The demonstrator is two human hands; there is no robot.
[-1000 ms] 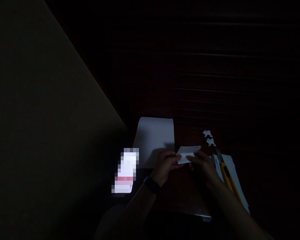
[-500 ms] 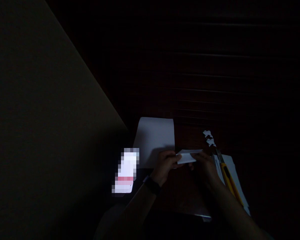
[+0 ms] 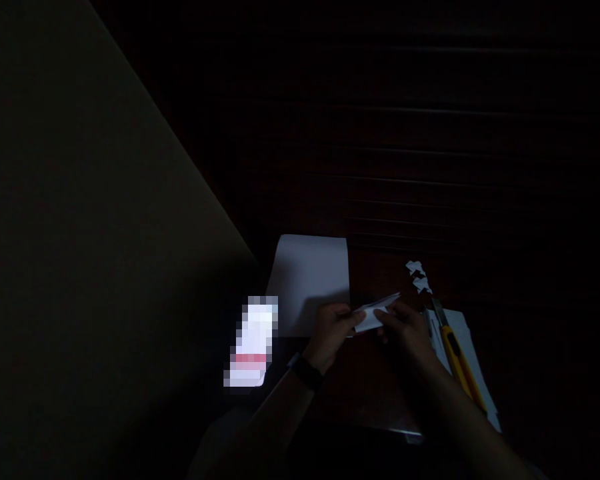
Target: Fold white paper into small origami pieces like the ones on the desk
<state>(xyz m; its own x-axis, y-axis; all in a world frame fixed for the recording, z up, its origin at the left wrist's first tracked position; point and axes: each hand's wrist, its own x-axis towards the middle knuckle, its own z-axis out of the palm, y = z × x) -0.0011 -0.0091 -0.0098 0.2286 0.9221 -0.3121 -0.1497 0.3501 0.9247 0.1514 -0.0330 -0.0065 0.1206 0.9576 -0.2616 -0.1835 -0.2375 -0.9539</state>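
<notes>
Between my two hands is a small folded piece of white paper [image 3: 371, 321], tilted up toward the right, with a loose flap along its far side. My left hand [image 3: 333, 330] pinches its left end, thumb on top. My right hand [image 3: 405, 328] grips the right part, its thumb pressed on the paper's face. The fingers beneath are mostly hidden in the dark. Behind my left hand lies a white sheet of paper [image 3: 310, 273]. To the right of my right hand, a yellow utility knife [image 3: 457, 363] with its blade out rests on a stack of white paper [image 3: 475, 373].
A bright, blurred-out screen [image 3: 253, 343] glows left of my left wrist. Several small folded paper pieces [image 3: 419, 277] lie beyond the knife tip. A pale wall [image 3: 105, 233] slopes along the left, and dark ridged panels [image 3: 405, 113] rise behind the dark table [image 3: 360, 393].
The folded paper has tilted, its right end now higher. My right thumb has moved left onto the paper's face, closer to my left thumb.
</notes>
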